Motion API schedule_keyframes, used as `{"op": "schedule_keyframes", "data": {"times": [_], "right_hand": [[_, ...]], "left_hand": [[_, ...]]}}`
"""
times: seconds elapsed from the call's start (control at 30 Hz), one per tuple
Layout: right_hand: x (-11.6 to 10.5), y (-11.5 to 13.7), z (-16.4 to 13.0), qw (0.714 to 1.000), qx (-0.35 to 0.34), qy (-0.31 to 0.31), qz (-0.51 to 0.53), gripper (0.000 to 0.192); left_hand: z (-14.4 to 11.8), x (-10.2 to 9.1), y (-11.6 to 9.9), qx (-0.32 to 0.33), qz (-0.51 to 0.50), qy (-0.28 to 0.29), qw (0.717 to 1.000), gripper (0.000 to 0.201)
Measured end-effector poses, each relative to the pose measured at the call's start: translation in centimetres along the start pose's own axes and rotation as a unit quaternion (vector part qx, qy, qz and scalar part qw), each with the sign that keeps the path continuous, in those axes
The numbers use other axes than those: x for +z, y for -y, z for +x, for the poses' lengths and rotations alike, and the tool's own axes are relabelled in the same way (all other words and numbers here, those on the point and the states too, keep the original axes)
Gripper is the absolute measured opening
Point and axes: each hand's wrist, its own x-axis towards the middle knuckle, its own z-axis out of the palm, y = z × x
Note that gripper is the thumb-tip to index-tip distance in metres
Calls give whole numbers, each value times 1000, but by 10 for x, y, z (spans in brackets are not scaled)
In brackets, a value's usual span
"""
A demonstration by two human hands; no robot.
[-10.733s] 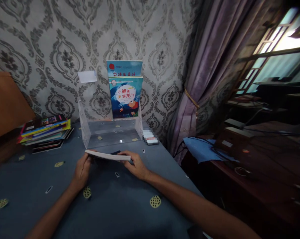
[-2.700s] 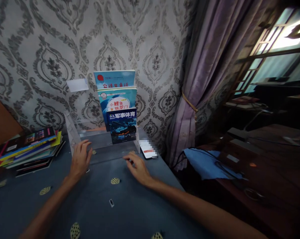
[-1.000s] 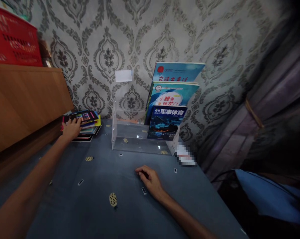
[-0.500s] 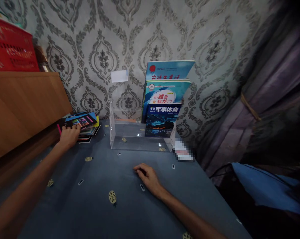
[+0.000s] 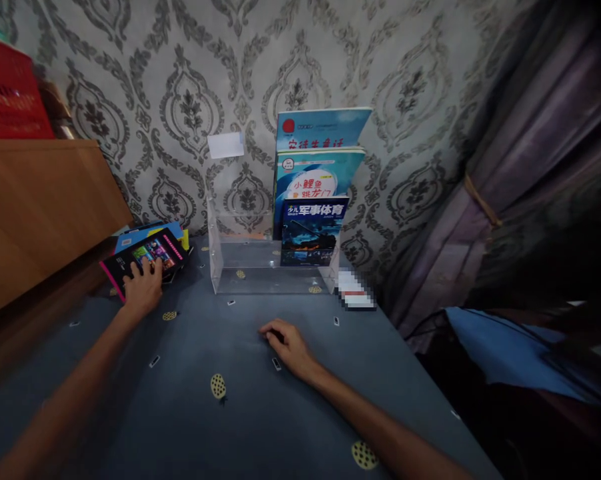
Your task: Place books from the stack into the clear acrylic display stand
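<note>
Two hands: left hand (image 5: 143,288) grip flat on black book (image 5: 143,258); right hand (image 5: 286,345) loosely curled, empty.

Black, pink-edged book (image 5: 143,257) showing under left hand (image 5: 143,288); blue tablecloth (image 5: 220,413) bearing yellow dotted motifs; grey damask wallpaper (image 5: 180,87).

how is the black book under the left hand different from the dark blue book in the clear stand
The black book lies flat and tilted on the pile of books at the table's left, while the dark blue book stands upright in the clear stand. The left hand rests on the black book; no hand touches the dark blue one. The black book has a pink edge; the dark blue book bears white title characters. Both have dark covers.
</note>
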Motion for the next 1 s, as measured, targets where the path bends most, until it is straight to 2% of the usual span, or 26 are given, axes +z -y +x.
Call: {"op": "schedule_keyframes", "data": {"times": [0.1, 0.3, 0.43, 0.73, 0.9, 1.0], "right_hand": [[0, -2, 0, 1000, -3, 1, 4, 22], [0, -2, 0, 1000, -13, 5, 1, 22], [-1, 0, 0, 1000, -16, 9, 1, 22], [2, -3, 1, 1000, -18, -2, -6, 21], [1, -1, 0, 1000, -15, 5, -2, 22], [0, 1, 0, 1000, -11, 6, 0, 21]], "left_hand": [[-17, 6, 0, 21, -17, 22, 999, 67], [-43, 27, 16, 92, -62, 146, 983, 69], [-47, 34, 26, 123, -89, 149, 977, 73], [-61, 22, 47, 172, -159, 190, 953, 81], [-80, 28, 54, 146, -131, 241, 951, 83], [-80, 46, 59, 88, -141, 232, 958, 68]]}}
